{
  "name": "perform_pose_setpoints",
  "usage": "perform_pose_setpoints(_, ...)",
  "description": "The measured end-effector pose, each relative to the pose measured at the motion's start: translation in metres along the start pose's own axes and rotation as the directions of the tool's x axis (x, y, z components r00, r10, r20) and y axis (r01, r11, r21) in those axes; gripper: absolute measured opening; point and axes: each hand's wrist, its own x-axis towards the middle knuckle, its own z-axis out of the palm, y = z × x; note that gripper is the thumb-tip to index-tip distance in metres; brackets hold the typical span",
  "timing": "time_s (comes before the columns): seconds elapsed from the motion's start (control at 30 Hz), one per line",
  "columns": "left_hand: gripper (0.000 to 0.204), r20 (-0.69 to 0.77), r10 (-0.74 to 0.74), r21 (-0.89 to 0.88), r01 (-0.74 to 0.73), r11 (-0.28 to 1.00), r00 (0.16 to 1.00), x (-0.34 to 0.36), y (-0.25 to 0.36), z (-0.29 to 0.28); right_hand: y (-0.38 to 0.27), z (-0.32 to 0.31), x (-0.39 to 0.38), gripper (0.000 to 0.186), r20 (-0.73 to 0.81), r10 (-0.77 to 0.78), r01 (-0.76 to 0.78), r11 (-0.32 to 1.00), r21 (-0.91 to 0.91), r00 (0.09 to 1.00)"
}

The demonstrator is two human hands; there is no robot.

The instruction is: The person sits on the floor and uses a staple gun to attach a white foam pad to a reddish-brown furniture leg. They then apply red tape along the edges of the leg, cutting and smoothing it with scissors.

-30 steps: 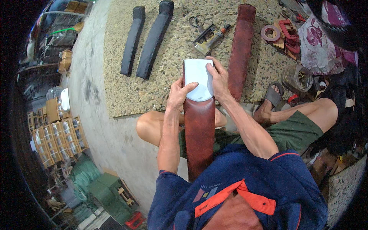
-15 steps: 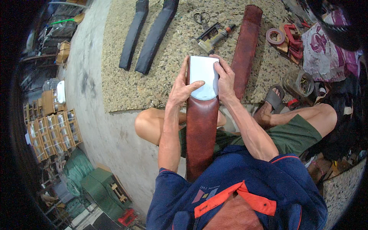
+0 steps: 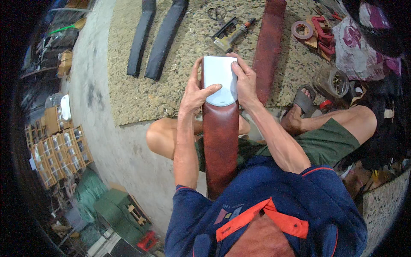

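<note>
A long brown leather-covered padded piece (image 3: 220, 141) runs from my lap out over the foam mat. Over its far end lies a smooth white panel (image 3: 219, 75) with a rounded near edge. My left hand (image 3: 195, 95) is wrapped round the left side, its thumb pressed across the panel's face. On the other side my right hand (image 3: 246, 83) grips the far right edge, with its thumb on the panel. The fingers of both hands are partly hidden underneath, so how panel and leather piece are joined does not show.
On the speckled foam mat (image 3: 175, 98) lie two black padded pieces (image 3: 165, 47), another brown leather piece (image 3: 269, 51), a staple gun (image 3: 224, 32) and scissors (image 3: 216, 13). Rightward are a tape roll (image 3: 302, 31), red clamps (image 3: 323, 36), a clear jar (image 3: 332, 83) and a plastic bag (image 3: 355, 53).
The whole picture has shifted slightly left and upward. Both hands keep the same hold on the white panel and brown piece.
</note>
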Motion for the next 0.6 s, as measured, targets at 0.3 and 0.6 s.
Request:
perform_pose_setpoints(0.3,0.107,-0.02,0.006,0.036,-0.005,0.999,1.0,0.0,-0.007,-0.004,-0.025,-0.034,0.004,0.058,0.029,-0.173,0.154,0.768,-0.622,0.984)
perform_pose_setpoints(0.6,0.105,-0.01,-0.05,-0.009,0.05,0.999,0.999,0.002,0.003,0.011,-0.207,-0.362,0.065,0.028,-0.042,-0.205,-0.098,-0.268,-0.958,0.978)
